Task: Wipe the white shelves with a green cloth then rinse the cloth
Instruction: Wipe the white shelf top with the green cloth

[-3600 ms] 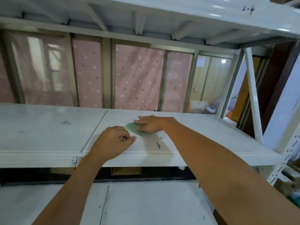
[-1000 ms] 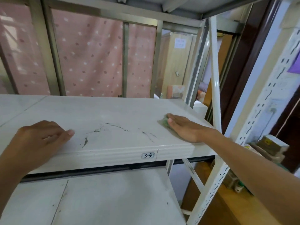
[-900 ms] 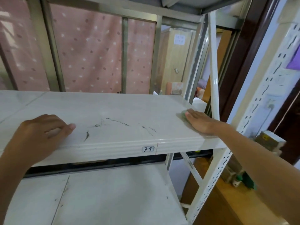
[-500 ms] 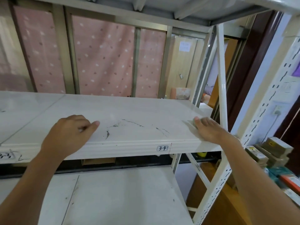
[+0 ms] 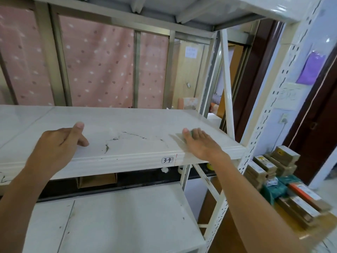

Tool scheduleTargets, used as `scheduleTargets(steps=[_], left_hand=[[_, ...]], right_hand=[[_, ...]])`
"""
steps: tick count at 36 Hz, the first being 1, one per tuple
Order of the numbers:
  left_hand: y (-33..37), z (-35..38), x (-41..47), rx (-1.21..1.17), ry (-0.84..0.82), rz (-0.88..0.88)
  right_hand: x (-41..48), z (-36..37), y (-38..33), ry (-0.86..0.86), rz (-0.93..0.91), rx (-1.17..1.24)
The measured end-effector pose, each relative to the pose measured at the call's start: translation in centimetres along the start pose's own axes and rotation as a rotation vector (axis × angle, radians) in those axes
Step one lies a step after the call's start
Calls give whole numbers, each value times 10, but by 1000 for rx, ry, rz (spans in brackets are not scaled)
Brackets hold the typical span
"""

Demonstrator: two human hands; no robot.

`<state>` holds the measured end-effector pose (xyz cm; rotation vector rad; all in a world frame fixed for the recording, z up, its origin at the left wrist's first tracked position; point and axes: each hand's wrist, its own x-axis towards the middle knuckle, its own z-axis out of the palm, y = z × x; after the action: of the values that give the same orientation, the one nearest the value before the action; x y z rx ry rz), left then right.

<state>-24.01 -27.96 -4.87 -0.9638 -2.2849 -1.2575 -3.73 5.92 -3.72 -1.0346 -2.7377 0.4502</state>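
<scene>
Left hand (image 5: 60,143), centre-left of frame: resting on the front part of the middle shelf (image 5: 127,125), fingers loosely curled, thumb stretched forward, gripping nothing. Right hand (image 5: 200,145), centre-right: palm flat, fingers straight, pressing the green cloth (image 5: 191,132) down near the shelf's right front corner. Cloth almost fully covered; only a small green patch shows between the fingers, so it is pinned, not clenched. A pale wet-looking strip sits just left of that hand.

Lower shelf (image 5: 118,225), bottom centre: white, a few dark specks. Stacked boxes (image 5: 273,167) at lower right, outside the slotted upright post (image 5: 269,110).

Middle shelf front edge carries a label (image 5: 167,160) reading "3-4", just left of the right wrist. Dark scuff marks (image 5: 116,139) on the surface between the two hands, touched by neither.

Further back, upper left to centre: pink dotted curtain (image 5: 102,66) behind metal frame bars. Upper right: underside of the top shelf (image 5: 164,13); a doorway area behind the rack, details too blurred to tell.
</scene>
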Motion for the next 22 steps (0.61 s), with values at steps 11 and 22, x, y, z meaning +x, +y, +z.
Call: scheduleTargets(steps=[11, 22], left_hand=[[-1, 1, 2, 46, -9, 8], [-2, 2, 3, 73, -29, 3]], right_hand=[[18, -34, 85, 111, 192, -103], [13, 1, 6, 82, 80, -71]])
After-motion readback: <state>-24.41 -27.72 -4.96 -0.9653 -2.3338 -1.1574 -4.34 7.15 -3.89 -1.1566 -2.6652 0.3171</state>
